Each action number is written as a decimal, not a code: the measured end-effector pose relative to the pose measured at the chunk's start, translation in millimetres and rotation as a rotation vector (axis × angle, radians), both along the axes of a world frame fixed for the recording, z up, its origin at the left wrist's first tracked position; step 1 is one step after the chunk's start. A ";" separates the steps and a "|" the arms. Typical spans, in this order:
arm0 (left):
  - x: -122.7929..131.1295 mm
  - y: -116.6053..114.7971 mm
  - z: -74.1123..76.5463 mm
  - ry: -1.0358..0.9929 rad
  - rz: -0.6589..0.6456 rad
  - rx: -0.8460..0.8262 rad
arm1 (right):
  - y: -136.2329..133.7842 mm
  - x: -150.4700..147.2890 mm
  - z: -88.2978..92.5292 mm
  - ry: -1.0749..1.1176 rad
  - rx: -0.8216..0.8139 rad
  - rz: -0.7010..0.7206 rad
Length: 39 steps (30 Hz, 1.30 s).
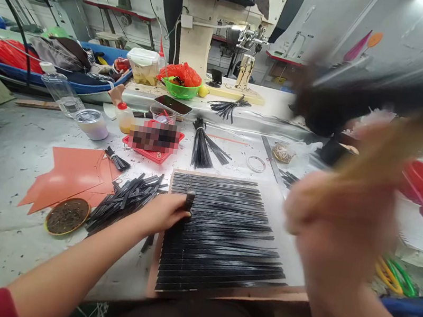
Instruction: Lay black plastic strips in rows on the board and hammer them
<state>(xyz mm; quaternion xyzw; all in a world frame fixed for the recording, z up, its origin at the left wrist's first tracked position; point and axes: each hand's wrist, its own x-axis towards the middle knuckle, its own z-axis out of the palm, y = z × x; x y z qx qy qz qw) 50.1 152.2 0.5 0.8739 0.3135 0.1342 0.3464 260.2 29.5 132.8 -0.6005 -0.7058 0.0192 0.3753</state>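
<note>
Black strips (225, 225) lie side by side across a board (156, 257) in front of me. My left hand (163, 212) is closed on a short dark punch (189, 198), held upright over the strips near their left ends. Its lower tip is hidden by my fingers and the dark strips. On the right, close to the camera, my right hand (346, 217) is raised and wrapped round the pale handle of a hammer (324, 104). Motion blurs both hand and hammer. Left of the board lies a loose pile of black strips (128, 199).
Orange sheets (68, 171) and a round dish of dark bits (67, 216) lie at left. Behind are a jar (91, 124), a red basket (155, 156), a strip bundle (201, 146) and a metal ruler (270, 160). A sewing machine (196, 38) stands at the back.
</note>
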 end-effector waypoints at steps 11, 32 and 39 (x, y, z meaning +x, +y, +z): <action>-8.3 3.0 -12.3 -0.108 0.097 -0.130 | -18.1 1.2 -6.5 -0.186 -0.320 0.019; -4.2 -4.5 5.5 -0.035 0.046 -0.081 | -21.0 -1.1 -37.7 -0.216 -0.473 -0.041; -3.3 -2.8 2.3 -0.009 0.018 -0.054 | -24.8 0.7 -26.8 -0.221 -0.396 -0.035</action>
